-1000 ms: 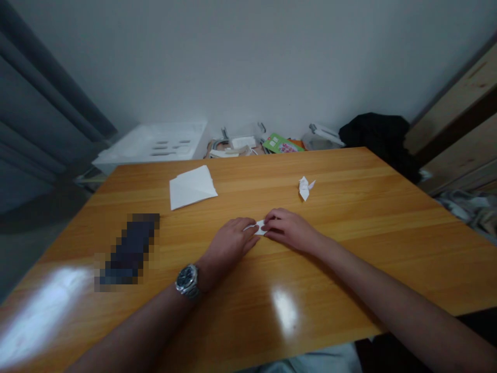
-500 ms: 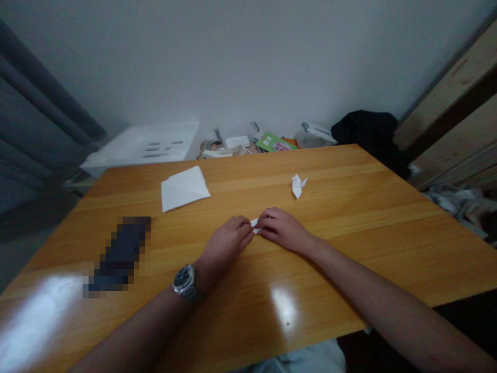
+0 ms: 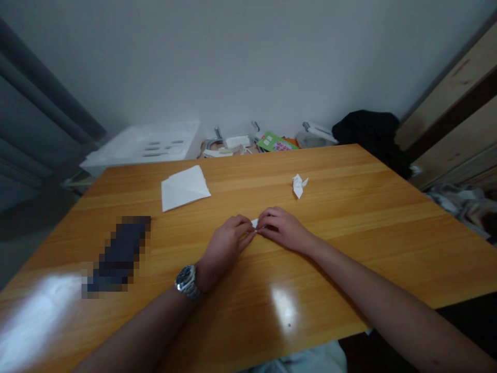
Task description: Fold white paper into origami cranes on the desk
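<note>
My left hand and my right hand meet at the middle of the wooden table. Both pinch a small piece of folded white paper; only a sliver shows between the fingertips. The fingers of both hands are curled and pressed together on it. A silver wristwatch sits on my left wrist. A finished small white paper figure lies beyond my right hand. A larger folded white sheet lies at the far left of my left hand.
A dark, blurred-out object lies on the table's left part. Behind the far edge are a white box, a green packet, clutter and a black cloth. Wooden furniture stands right.
My hands have drawn closer together over the small paper, hiding more of it. The view has shifted slightly; nothing else on the table moved.
</note>
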`<state>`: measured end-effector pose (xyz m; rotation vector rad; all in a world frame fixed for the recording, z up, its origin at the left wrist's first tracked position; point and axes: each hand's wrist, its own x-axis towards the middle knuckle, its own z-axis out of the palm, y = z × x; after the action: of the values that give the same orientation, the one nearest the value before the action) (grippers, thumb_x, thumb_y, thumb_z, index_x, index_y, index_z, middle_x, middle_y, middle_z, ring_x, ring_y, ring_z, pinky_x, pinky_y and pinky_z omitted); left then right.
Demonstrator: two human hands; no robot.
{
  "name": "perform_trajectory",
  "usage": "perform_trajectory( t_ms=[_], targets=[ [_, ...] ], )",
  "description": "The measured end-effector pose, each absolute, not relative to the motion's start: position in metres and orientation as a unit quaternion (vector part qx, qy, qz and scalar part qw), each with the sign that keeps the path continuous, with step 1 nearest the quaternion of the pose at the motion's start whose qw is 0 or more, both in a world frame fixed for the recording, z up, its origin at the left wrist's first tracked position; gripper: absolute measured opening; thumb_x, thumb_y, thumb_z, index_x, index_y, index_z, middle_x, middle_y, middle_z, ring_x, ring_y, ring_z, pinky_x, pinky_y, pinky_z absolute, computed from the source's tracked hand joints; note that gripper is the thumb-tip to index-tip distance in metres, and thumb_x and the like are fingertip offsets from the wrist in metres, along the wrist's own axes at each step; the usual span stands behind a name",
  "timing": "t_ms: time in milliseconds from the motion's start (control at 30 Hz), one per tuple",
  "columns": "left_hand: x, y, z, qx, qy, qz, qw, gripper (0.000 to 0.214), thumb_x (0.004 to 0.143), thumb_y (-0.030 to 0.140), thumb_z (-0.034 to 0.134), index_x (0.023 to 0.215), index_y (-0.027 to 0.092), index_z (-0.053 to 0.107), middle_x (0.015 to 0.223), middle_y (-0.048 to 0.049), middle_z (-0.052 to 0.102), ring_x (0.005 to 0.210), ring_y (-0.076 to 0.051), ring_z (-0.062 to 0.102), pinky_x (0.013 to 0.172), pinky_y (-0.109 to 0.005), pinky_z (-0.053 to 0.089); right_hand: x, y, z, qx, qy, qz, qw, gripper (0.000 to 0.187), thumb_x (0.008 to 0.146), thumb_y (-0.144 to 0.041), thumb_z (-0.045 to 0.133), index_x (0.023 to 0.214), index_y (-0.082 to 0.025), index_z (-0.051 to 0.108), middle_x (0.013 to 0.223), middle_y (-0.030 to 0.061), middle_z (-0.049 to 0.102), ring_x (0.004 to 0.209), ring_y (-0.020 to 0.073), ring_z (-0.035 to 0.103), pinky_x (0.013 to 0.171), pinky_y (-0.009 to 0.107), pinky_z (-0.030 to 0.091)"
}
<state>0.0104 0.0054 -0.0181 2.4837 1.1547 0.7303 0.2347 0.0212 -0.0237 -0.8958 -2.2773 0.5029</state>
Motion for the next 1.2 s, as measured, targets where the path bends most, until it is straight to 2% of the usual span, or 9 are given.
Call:
perform_trajectory(
  t_ms=[400, 700, 800, 900, 1067, 1200],
  targets=[
    [0.016, 0.009, -0.02, 0.816, 0.442, 0.297, 0.224, 0.009, 0.094, 0.021, 0.064, 0.085, 0.019, 0.067, 0.096, -0.0032, 0.064, 0.09, -0.017, 0.062, 0.085, -0.03, 0.05, 0.233, 0.021, -0.018, -0.375, -0.834, 0.254, 0.316, 0.009, 0.095, -0.024, 0.066, 0.091, -0.019, 0.072, 0.096, 0.007, 0.067, 0.094, 0.0201, 0.063, 0.086, 0.035, 0.05],
    [0.022, 0.01, -0.015, 0.805, 0.468, 0.287, 0.224, 0.009, 0.094, 0.019, 0.061, 0.086, 0.017, 0.065, 0.094, -0.0051, 0.064, 0.088, -0.019, 0.062, 0.083, -0.033, 0.05, 0.23, 0.023, -0.019, -0.414, -0.804, 0.279, 0.324, 0.008, 0.092, -0.021, 0.067, 0.085, -0.018, 0.069, 0.091, 0.0049, 0.065, 0.087, 0.0178, 0.061, 0.078, 0.031, 0.048],
    [0.021, 0.01, -0.014, 0.791, 0.471, 0.305, 0.243, 0.002, 0.092, 0.018, 0.064, 0.092, 0.017, 0.066, 0.095, -0.0044, 0.064, 0.087, -0.018, 0.062, 0.081, -0.031, 0.051, 0.229, 0.023, -0.017, -0.431, -0.793, 0.282, 0.327, 0.006, 0.091, -0.021, 0.07, 0.085, -0.018, 0.07, 0.089, 0.0038, 0.064, 0.084, 0.0171, 0.061, 0.076, 0.03, 0.047],
    [0.019, 0.01, -0.014, 0.79, 0.461, 0.31, 0.259, 0.006, 0.092, 0.018, 0.065, 0.098, 0.018, 0.068, 0.099, -0.004, 0.064, 0.09, -0.017, 0.063, 0.083, -0.03, 0.052, 0.229, 0.023, -0.015, -0.442, -0.785, 0.284, 0.329, 0.005, 0.089, -0.02, 0.071, 0.085, -0.018, 0.071, 0.089, 0.0037, 0.064, 0.084, 0.0168, 0.061, 0.076, 0.03, 0.047],
    [0.017, 0.009, -0.014, 0.822, 0.44, 0.293, 0.213, 0.01, 0.096, 0.021, 0.061, 0.094, 0.018, 0.07, 0.102, -0.0051, 0.065, 0.093, -0.018, 0.064, 0.087, -0.031, 0.053, 0.229, 0.025, -0.014, -0.454, -0.778, 0.282, 0.331, 0.004, 0.087, -0.019, 0.073, 0.083, -0.018, 0.073, 0.089, 0.0039, 0.064, 0.083, 0.0164, 0.061, 0.075, 0.03, 0.047],
    [0.015, 0.008, -0.011, 0.86, 0.42, 0.249, 0.149, 0.015, 0.098, 0.021, 0.057, 0.099, 0.017, 0.072, 0.105, -0.0077, 0.066, 0.094, -0.02, 0.064, 0.088, -0.033, 0.054, 0.232, 0.026, -0.016, -0.44, -0.792, 0.267, 0.328, 0.004, 0.088, -0.019, 0.073, 0.084, -0.018, 0.073, 0.088, 0.0044, 0.065, 0.082, 0.0169, 0.062, 0.074, 0.03, 0.049]
  ],
)
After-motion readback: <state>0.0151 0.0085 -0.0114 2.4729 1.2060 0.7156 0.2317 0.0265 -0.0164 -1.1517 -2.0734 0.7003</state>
